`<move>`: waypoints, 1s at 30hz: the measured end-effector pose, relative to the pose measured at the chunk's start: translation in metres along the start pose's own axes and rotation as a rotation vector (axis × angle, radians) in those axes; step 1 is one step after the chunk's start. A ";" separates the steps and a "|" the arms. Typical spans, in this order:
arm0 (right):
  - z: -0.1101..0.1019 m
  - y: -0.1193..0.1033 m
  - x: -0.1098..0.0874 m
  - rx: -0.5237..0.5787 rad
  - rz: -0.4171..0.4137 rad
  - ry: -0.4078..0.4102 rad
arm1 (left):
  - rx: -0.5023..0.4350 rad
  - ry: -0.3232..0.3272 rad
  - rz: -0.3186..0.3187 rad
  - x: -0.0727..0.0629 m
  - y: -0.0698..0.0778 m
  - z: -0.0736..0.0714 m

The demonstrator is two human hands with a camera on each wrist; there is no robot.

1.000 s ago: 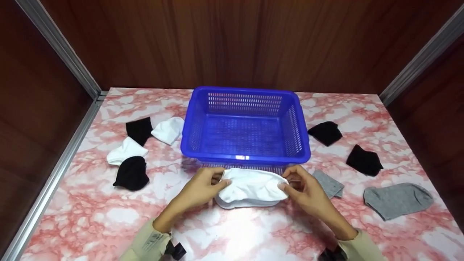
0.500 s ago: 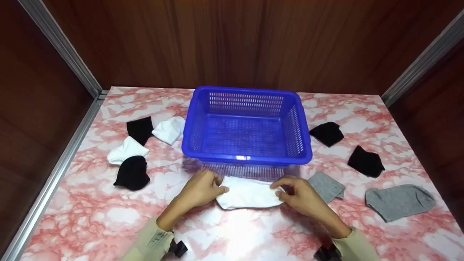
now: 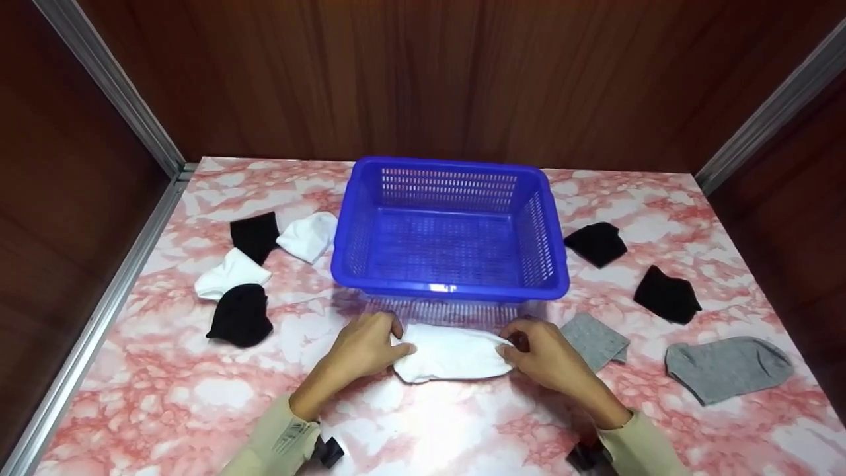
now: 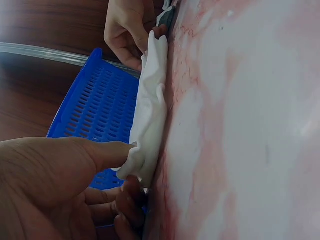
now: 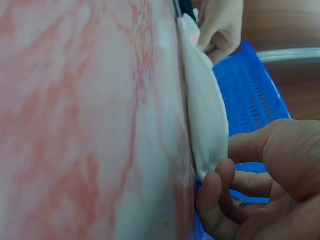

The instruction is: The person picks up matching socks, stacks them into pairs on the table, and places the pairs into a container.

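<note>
Stretched flat between both hands lies a white sock (image 3: pixel 453 355), on the table just in front of the blue basket. My left hand (image 3: pixel 365 345) pinches its left end between thumb and fingers, and the left wrist view shows that thumb (image 4: pixel 112 154) on top of the cloth. At the other end, my right hand (image 3: pixel 545 356) pinches the fabric, with thumb and fingertips meeting at the edge in the right wrist view. Seen from the side, the white cloth (image 5: pixel 206 105) looks loosely layered; whether it is one sock or two stacked, I cannot tell.
Behind the hands stands a blue plastic basket (image 3: pixel 443 248). On the left lie black socks (image 3: pixel 241 316) and white socks (image 3: pixel 307 237). To the right are black socks (image 3: pixel 597 244) and grey socks (image 3: pixel 729 369), one grey sock (image 3: pixel 595 340) close by my right hand. Wood panels enclose the table.
The white sock, held up with its near side bulging a second ago, now lies lower and flatter. My right hand has shifted slightly left and re-gripped its end; both hands came down a little.
</note>
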State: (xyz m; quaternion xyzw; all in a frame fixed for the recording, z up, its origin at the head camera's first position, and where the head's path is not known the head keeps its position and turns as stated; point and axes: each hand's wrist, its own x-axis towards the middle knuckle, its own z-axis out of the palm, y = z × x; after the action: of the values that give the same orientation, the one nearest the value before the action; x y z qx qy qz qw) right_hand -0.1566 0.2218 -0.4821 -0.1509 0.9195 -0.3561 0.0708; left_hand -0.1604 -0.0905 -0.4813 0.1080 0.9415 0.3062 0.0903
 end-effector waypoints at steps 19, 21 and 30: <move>0.000 -0.005 -0.003 0.028 0.013 0.022 | -0.572 -0.216 -0.086 0.001 -0.001 -0.004; -0.001 -0.004 -0.003 0.039 0.027 0.021 | -0.600 -0.241 -0.074 0.002 -0.002 -0.004; -0.011 0.001 -0.006 0.092 0.064 -0.011 | -0.650 -0.271 -0.073 0.000 -0.010 -0.005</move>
State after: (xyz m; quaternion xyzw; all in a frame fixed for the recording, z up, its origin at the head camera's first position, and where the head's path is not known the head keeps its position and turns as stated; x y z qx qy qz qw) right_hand -0.1533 0.2312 -0.4742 -0.1197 0.9062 -0.3946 0.0939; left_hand -0.1634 -0.1008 -0.4829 0.0797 0.7776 0.5693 0.2547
